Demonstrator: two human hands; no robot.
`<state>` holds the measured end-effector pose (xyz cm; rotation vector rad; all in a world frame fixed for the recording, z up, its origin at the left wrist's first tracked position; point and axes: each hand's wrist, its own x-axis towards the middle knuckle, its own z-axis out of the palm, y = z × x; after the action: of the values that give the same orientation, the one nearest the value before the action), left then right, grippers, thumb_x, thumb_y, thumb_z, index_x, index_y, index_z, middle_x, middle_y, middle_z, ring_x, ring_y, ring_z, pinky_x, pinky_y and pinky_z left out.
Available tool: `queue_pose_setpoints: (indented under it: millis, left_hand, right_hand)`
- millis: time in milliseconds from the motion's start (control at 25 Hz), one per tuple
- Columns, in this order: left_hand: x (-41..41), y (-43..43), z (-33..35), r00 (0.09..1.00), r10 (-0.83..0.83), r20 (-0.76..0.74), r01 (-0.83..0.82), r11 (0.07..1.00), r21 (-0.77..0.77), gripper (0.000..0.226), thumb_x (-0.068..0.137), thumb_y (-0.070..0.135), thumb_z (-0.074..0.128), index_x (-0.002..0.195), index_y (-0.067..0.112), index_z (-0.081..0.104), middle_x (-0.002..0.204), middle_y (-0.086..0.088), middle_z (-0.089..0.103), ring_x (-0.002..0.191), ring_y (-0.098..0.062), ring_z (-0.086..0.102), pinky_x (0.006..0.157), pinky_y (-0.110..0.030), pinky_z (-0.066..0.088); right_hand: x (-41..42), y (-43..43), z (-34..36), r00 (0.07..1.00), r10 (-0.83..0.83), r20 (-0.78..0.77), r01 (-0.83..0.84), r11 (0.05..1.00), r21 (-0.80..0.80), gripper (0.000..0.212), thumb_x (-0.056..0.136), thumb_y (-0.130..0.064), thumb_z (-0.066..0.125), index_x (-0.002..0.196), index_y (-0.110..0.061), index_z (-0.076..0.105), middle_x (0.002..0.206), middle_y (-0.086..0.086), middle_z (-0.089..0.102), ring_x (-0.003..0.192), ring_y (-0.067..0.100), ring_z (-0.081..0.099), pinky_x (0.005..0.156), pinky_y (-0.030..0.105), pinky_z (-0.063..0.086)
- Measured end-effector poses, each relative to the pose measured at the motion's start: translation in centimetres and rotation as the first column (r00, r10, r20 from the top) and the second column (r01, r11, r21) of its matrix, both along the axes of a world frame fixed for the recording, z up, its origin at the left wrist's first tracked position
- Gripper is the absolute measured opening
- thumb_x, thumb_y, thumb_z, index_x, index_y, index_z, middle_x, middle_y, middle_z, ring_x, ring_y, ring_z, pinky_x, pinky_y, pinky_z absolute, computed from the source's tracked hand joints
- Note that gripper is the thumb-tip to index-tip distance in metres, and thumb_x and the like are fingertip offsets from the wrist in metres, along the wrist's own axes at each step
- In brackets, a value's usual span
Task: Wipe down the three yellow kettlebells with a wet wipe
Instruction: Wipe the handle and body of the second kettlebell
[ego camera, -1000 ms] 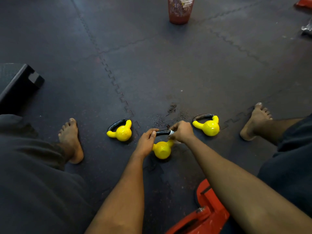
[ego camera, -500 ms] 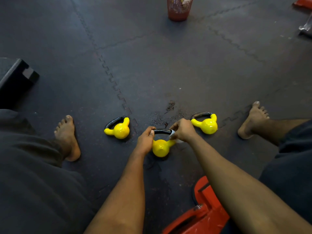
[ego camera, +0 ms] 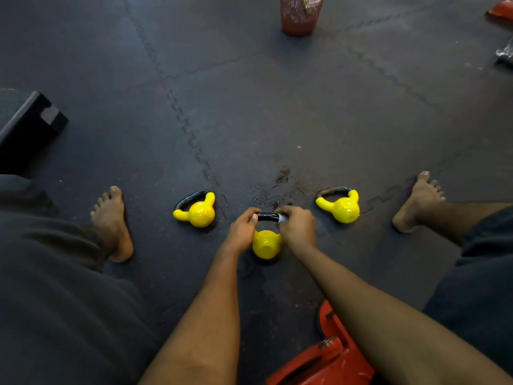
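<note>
— Where is the glossy yellow round kettlebell [ego camera: 267, 243] sitting?
— Lower centre, on the dark rubber floor [ego camera: 277, 120]. The left hand [ego camera: 242, 231] is gripping its black handle [ego camera: 268, 217]; the right hand [ego camera: 296, 227] is pinching the white wet wipe [ego camera: 281, 218] around it.
— Any tip?
— Brace left, and slide the wipe along the whole loop.

Nothing legible shows anywhere in the frame. The left kettlebell [ego camera: 197, 212], middle kettlebell [ego camera: 266, 244] and right kettlebell [ego camera: 342, 208] show plain yellow paint; the red mesh basket [ego camera: 299, 15] at top and red frame [ego camera: 327, 362] at bottom carry no readable marks.
</note>
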<state>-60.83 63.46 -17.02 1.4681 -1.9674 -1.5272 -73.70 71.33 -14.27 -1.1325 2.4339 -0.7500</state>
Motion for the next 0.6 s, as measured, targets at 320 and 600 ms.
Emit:
queue_pose_setpoints:
  millis: [320, 600]
  left_hand:
    - [0.1, 0.3, 0.2, 1.0, -0.031, -0.006, 0.031, 1.0, 0.001, 0.025, 0.101, 0.023, 0.04, 0.101, 0.04, 0.058, 0.106, -0.011, 0.065, 0.099, -0.025, 0.061, 0.082, -0.032, 0.046]
    - [-0.2, 0.3, 0.1, 1.0, 0.003, 0.002, -0.003, 1.0, -0.002, 0.026, 0.102, 0.024, 0.038, 0.116, 0.026, 0.059, 0.102, -0.014, 0.062, 0.096, -0.027, 0.058, 0.082, -0.033, 0.046]
  right_hand:
    - [-4.8, -1.6, 2.9, 0.898, 0.379, 0.224, -0.432, 0.856, 0.284, 0.034, 0.067, -0.03, 0.085, 0.099, -0.02, 0.077, 0.09, 0.001, 0.074, 0.085, 0.015, 0.066, 0.069, 0.029, 0.05]
    - [1.2, 1.8, -1.7, 0.989, 0.061, -0.135, -0.099, 0.95, -0.297, 0.034, 0.07, -0.004, 0.076, 0.104, -0.011, 0.074, 0.095, 0.008, 0.073, 0.088, 0.024, 0.067, 0.075, 0.029, 0.051]
